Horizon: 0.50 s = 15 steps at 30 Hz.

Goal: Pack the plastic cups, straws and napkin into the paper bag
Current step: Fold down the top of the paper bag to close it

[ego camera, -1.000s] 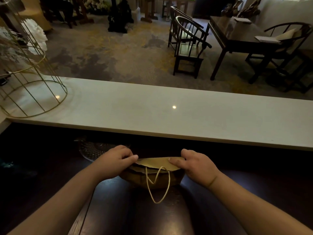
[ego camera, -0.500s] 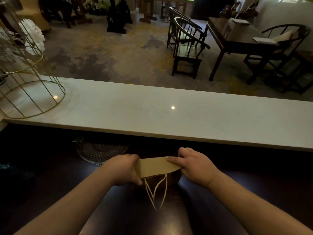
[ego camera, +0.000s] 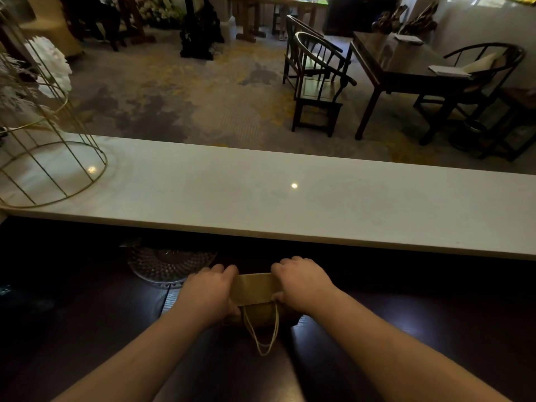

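Observation:
A brown paper bag (ego camera: 253,290) stands on the dark wooden counter (ego camera: 406,329) under the white ledge. Its top is folded over into a flat flap, and its cream rope handle (ego camera: 262,335) hangs down the near side. My left hand (ego camera: 207,288) grips the flap's left end and my right hand (ego camera: 301,281) grips its right end, both pressing it down. The bag's inside is hidden, so no cups, straws or napkin show.
A clear patterned glass plate (ego camera: 168,265) lies just left of the bag, partly under the white ledge (ego camera: 290,204). A gold wire cage (ego camera: 43,158) stands on the ledge's left end. Chairs and a dark table stand on the carpet beyond.
Both hands have moved closer together on the bag's top. The open mouth has been folded down into a flat, narrower flap, and the handle now hangs lower in front.

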Motion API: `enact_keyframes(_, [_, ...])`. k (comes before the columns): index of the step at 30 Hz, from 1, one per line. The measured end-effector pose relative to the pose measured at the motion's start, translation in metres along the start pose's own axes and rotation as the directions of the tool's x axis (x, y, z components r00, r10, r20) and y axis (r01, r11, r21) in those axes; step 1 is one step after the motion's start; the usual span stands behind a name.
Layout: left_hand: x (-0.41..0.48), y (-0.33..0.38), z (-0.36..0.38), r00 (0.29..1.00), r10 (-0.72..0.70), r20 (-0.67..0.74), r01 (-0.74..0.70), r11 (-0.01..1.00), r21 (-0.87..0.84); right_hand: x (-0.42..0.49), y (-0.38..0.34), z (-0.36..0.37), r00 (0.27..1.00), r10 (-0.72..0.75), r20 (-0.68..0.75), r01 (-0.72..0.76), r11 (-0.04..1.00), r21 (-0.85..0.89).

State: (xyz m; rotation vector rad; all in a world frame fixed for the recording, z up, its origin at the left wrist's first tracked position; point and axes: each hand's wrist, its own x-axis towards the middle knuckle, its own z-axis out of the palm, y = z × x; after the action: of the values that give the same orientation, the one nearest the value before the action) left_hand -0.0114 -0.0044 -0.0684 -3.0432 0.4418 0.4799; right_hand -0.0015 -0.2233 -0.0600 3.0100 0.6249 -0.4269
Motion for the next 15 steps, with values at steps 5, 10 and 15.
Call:
enact_keyframes(5, [0.003, 0.002, -0.006, 0.986, -0.01, 0.169, 0.032, 0.991, -0.127, 0.006, -0.005, 0.004, 0.999, 0.039, 0.009, -0.039, 0.994, 0.102])
enact_keyframes(10, [0.018, -0.009, -0.022, 0.955, 0.019, 0.297, 0.078, 0.948, -0.31, 0.013, -0.005, -0.002, 0.999, 0.03, 0.043, -0.035, 0.993, 0.112])
enact_keyframes(15, [0.014, -0.053, -0.018, 0.92, 0.055, 0.389, 0.133, 0.888, -0.441, 0.014, -0.001, 0.002, 0.997, 0.035, 0.069, -0.046, 0.985, 0.164])
